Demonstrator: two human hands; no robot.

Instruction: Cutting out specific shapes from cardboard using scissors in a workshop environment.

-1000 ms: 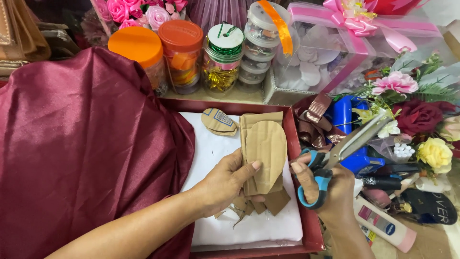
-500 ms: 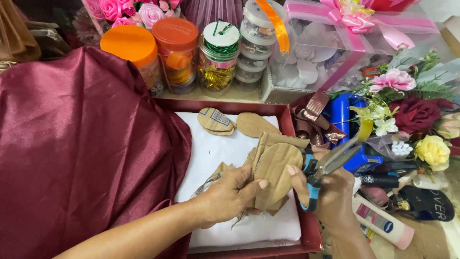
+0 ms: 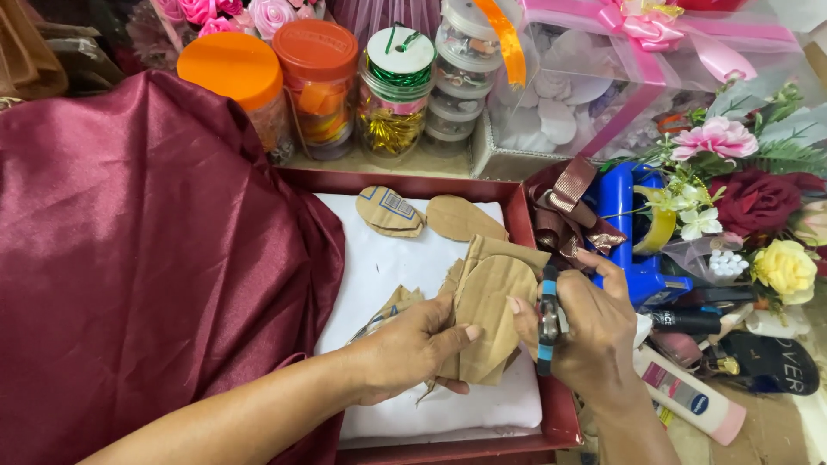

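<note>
Two hands meet over a red tray (image 3: 517,194) lined with white padding, beside a maroon cloth (image 3: 146,258) on the left. Left hand (image 3: 405,349) pinches the lower edge of a brown cardboard piece (image 3: 491,314), fingers curled around it. Right hand (image 3: 594,327) grips scissors (image 3: 548,319), closed around their handles, just against the cardboard's right edge. Two cut ovals (image 3: 431,213) lie behind.

brown cardboard piece (image 3: 493,314), held, scissors (image 3: 547,320) beside
</note>
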